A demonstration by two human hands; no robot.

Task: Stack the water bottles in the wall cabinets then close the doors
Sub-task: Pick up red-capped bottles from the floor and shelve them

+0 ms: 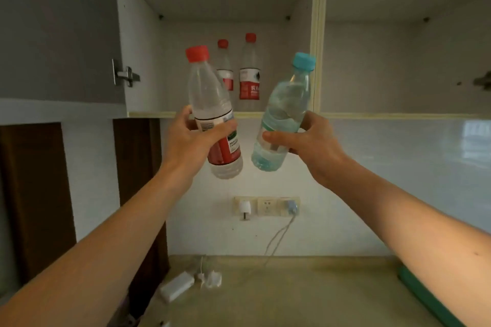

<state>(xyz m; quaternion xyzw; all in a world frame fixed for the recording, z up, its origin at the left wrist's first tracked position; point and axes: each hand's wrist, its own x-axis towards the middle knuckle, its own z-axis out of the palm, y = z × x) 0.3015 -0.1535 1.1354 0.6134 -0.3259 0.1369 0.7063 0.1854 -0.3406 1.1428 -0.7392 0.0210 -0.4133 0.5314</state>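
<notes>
My left hand [194,141] grips a clear water bottle with a red cap and red label [210,103], tilted left, in front of the open wall cabinet [212,114]. My right hand [308,141] holds a bluish bottle with a light-blue cap [284,114], tilted right. Both bottles hang just below and in front of the cabinet's lower shelf edge. Two more red-capped bottles [249,69] stand upright at the back of the left compartment's bottom shelf. The cabinet door on the left [53,29] is swung open.
A second open compartment [398,66] lies to the right, behind a cream divider [317,34]. Wall sockets [265,206] with plugs and a dangling cable sit below. On the counter [292,295] lie a white adapter [176,287] and a green item [425,297] at right.
</notes>
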